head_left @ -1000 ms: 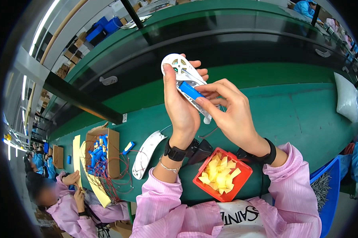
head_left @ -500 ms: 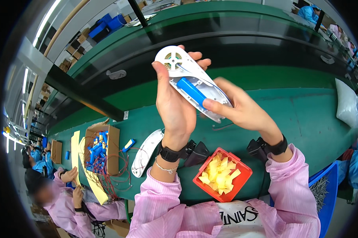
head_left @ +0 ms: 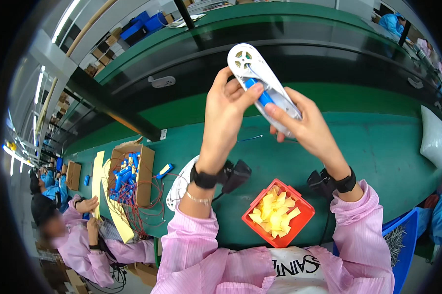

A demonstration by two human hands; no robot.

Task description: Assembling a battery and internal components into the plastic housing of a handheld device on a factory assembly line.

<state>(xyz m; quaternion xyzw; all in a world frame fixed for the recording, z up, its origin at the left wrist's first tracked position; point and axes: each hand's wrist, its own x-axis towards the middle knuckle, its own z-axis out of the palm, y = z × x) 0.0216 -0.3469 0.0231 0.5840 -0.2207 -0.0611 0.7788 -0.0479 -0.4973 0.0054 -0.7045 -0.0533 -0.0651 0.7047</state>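
Wht casing (head_left: 266,72), blu batt (head_left: 265,99), grn tabletop (head_left: 372,147), pnk striped sleeves (head_left: 360,230).

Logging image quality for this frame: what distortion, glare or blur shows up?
In the head view, the fisheye bows the green bench and leaves black corners; in the head view, the upper-left light tube is near pure white and the black surface behind the bench carries pale sheen; also there, the white housing looks fairly sharp, while part of a co-worker's head is smeared.
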